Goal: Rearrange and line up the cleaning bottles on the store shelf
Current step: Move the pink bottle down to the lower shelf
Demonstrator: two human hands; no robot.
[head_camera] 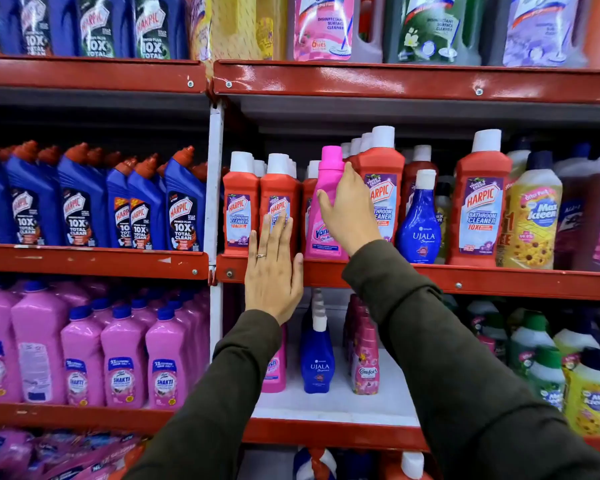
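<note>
Red plastic Harpic bottles (240, 206) crowded the red metal shelf (465, 278); a gap stayed behind the blue Ujala bottle (420, 223).

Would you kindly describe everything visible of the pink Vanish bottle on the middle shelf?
The pink Vanish bottle looks like glossy plastic, with a brighter pink cap and a pink front label. It stands upright at the red shelf's front edge, between red Harpic bottles. The right hand rests open against its right side and shoulder, not wrapped around it.

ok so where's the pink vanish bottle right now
The pink plastic Vanish bottle stands on the middle shelf, right bay, between red Harpic bathroom cleaner bottles, with the right hand on it.
</note>
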